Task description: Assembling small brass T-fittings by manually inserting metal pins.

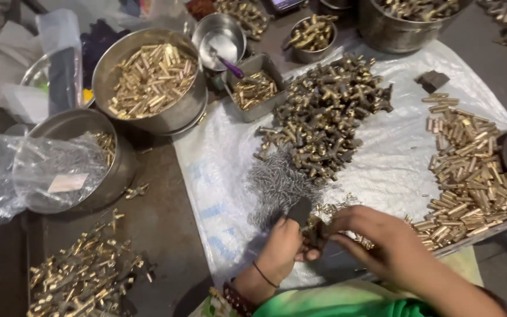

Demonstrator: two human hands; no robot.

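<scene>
Brass fitting (315, 232), small and dark, sits pinched between both hands over the white sheet (218, 176), left hand (283, 246) clenched around a dark tool (299, 210), right hand (377, 243) gripping the part; a steady, close hold likely serves best.

Shiny brass fittings (324, 111), seemingly woven-plastic sheet (394, 147)

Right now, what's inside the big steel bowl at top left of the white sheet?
The steel bowl holds a heap of short brass tubes, piled loosely. Whatever lies beneath them, and the bowl's bottom, is covered.
</scene>
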